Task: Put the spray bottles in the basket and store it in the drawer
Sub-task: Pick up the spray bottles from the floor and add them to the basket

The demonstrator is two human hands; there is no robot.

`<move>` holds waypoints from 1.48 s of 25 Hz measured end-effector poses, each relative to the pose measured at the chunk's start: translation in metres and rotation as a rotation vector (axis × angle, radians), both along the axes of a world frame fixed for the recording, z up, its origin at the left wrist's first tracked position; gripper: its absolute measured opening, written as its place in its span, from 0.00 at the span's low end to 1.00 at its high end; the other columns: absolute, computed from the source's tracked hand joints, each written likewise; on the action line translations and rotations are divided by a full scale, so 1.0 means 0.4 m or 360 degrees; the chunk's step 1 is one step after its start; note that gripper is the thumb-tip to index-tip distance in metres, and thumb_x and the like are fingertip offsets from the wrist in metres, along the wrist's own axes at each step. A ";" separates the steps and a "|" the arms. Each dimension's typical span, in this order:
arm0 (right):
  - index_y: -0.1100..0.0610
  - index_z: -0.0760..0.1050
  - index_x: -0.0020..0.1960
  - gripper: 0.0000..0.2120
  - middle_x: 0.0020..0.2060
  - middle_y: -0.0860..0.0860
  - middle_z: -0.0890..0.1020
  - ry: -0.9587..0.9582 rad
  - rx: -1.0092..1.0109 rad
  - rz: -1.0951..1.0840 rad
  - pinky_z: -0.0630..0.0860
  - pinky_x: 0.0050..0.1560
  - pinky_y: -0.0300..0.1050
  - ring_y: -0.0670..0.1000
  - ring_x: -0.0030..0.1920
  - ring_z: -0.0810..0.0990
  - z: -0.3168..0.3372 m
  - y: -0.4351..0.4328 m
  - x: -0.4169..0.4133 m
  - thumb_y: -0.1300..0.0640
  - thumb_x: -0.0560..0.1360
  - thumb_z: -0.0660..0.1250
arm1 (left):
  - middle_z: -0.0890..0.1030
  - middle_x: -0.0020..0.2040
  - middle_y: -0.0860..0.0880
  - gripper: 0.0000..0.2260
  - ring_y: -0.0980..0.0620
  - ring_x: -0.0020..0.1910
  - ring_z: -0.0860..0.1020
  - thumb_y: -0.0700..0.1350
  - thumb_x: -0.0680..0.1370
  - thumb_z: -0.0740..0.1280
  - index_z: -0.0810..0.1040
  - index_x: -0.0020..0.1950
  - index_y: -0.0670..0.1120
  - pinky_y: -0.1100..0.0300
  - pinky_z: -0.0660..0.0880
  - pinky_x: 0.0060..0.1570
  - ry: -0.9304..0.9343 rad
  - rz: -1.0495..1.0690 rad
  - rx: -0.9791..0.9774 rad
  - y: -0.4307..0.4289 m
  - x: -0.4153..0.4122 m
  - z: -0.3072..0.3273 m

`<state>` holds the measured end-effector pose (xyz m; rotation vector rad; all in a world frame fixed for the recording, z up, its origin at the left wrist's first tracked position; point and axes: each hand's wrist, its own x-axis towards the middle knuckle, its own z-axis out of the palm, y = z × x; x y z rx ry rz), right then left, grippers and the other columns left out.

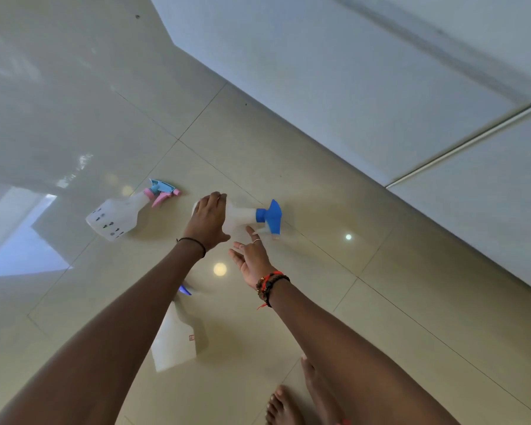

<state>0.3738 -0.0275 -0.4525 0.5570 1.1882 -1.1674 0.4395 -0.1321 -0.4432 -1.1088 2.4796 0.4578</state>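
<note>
Three translucent spray bottles lie on the glossy tiled floor. The blue-nozzle bottle [246,216] lies in the middle. My left hand [207,219] is laid over its body, fingers stretched out flat and thumb on the near side. My right hand [250,259] hovers just below its neck, palm up, fingers apart, one fingertip near the trigger. A dotted bottle with a pink and light-blue nozzle [117,217] lies to the left. A third bottle [175,342] lies nearer me, partly hidden under my left forearm. No basket is in view.
White cabinet fronts [365,87] with a gap between panels run along the upper right, meeting the floor. My bare feet [292,400] are at the bottom edge. Beige floor tiles [74,118] stretch to the left and far side.
</note>
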 end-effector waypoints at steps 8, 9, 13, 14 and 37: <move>0.53 0.63 0.74 0.26 0.57 0.55 0.78 0.0064 -0.0143 -0.0117 0.72 0.66 0.43 0.51 0.59 0.76 0.312 0.036 -0.096 0.70 0.78 0.53 | 0.67 0.68 0.39 0.42 0.40 0.66 0.66 0.50 0.65 0.78 0.63 0.71 0.37 0.50 0.67 0.67 0.0456 0.0332 0.0255 0.085 -0.069 0.335; 0.54 0.63 0.73 0.25 0.53 0.54 0.77 0.0063 -0.0136 -0.0139 0.73 0.63 0.42 0.50 0.57 0.76 0.351 0.046 -0.107 0.70 0.78 0.53 | 0.67 0.67 0.39 0.41 0.40 0.66 0.67 0.49 0.65 0.78 0.63 0.71 0.37 0.50 0.66 0.67 0.0503 0.0337 0.0273 0.098 -0.076 0.377; 0.57 0.65 0.71 0.21 0.56 0.55 0.75 0.0125 -0.0168 -0.0193 0.77 0.51 0.39 0.51 0.55 0.75 0.552 0.073 -0.150 0.67 0.79 0.54 | 0.68 0.66 0.39 0.38 0.42 0.65 0.68 0.47 0.65 0.77 0.64 0.70 0.37 0.52 0.67 0.66 0.0666 0.0342 0.0268 0.136 -0.100 0.583; 0.57 0.66 0.71 0.20 0.56 0.55 0.76 0.0151 -0.0192 -0.0198 0.77 0.50 0.38 0.51 0.56 0.75 0.600 0.076 -0.158 0.66 0.79 0.55 | 0.68 0.66 0.40 0.38 0.42 0.65 0.69 0.46 0.65 0.77 0.64 0.70 0.37 0.52 0.68 0.66 0.0703 0.0361 0.0261 0.144 -0.104 0.630; 0.55 0.72 0.64 0.16 0.58 0.59 0.80 0.0531 -0.0246 -0.0215 0.81 0.50 0.49 0.59 0.60 0.79 1.269 0.429 -0.425 0.51 0.79 0.61 | 0.58 0.67 0.53 0.47 0.62 0.63 0.63 0.49 0.66 0.77 0.51 0.75 0.42 0.68 0.66 0.64 0.1078 0.0204 0.0744 0.435 -0.356 1.294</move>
